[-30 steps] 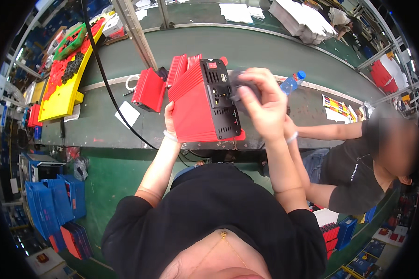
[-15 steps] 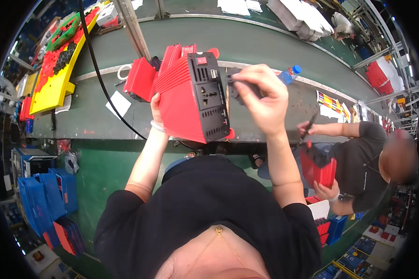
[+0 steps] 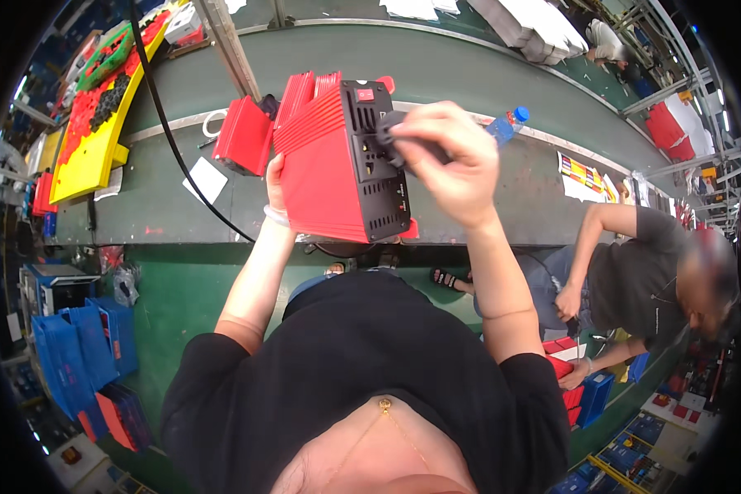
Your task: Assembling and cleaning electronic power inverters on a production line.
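A red ribbed power inverter (image 3: 317,177) is held up in front of me, its black end panel facing right. That panel carries a red switch, a socket and rows of vent slots. My left hand (image 3: 277,188) grips the inverter's left side, most fingers hidden behind it. Between the fingers of my right hand (image 3: 457,160) is a black plug (image 3: 389,136), at the panel over the socket area. Whether its pins are in the socket is hidden. More red inverters (image 3: 245,136) stand on the workbench (image 3: 502,218) behind.
A black cable (image 3: 169,115) hangs down on the left, near a white paper (image 3: 206,179). Beyond my right hand lies a blue-capped bottle (image 3: 509,123). A yellow tray (image 3: 99,152) is at far left. At right sits a co-worker (image 3: 642,272), one hand at red cases.
My right hand has brought the plug leftward to the inverter's panel. The inverter has turned slightly. The co-worker has lowered the red case and reached down toward the stack.
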Demonstrator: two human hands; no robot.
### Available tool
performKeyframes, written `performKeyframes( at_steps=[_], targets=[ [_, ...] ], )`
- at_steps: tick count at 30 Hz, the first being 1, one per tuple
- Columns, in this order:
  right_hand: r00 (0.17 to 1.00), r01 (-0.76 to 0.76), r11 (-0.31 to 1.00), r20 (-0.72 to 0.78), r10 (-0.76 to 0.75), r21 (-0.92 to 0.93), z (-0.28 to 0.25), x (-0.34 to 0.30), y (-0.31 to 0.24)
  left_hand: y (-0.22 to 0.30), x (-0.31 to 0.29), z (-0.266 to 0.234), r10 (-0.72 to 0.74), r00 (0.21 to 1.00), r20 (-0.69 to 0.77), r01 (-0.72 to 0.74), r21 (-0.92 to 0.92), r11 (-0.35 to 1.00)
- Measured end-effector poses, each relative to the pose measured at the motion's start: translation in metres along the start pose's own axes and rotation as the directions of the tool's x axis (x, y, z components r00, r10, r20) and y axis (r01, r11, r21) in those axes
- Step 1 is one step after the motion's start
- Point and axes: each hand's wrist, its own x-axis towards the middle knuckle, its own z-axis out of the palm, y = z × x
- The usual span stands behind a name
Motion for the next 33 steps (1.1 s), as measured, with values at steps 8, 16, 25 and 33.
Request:
performKeyframes(
  at_steps=[8,16,25,33],
  targets=[
    [0.967,-0.206,0.939,0.091,0.239,-0.276,-0.025,-0.018,0.038,-0.005,-0.006,-0.011,-0.028,0.994,-0.105,0.029,0.004,1.0],
    [0.999,0.002,0.996,0.045,0.002,-0.088,-0.007,0.011,0.006,-0.006,-0.003,-0.006,-0.076,0.994,-0.072,0.075,-0.023,0.997],
    [0.942,-0.199,0.915,0.191,0.278,-0.35,-0.033,-0.025,0.033,-0.005,-0.008,-0.007,-0.047,0.992,-0.117,0.05,0.022,0.999],
    [0.995,-0.094,0.995,0.037,0.093,0.016,-0.015,-0.01,0.005,0.003,-0.002,-0.012,-0.083,0.992,-0.099,0.083,0.0,0.997]
  ],
)
